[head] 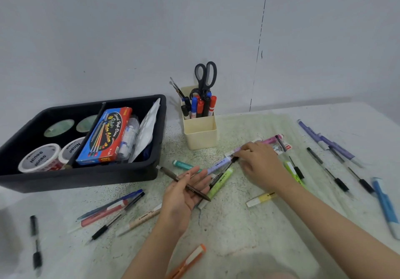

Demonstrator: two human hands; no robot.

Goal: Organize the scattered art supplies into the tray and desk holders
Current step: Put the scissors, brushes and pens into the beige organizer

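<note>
Head view: tape rolls [40, 157] in black tray [86, 181], scissors [205, 76] in cream holder [200, 133].

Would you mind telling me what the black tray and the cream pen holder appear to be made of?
The black tray looks like moulded plastic, semi-matte: rounded rim and corners, soft sheen. The cream pen holder also seems plastic, smooth and matte, with thin even walls.
</note>
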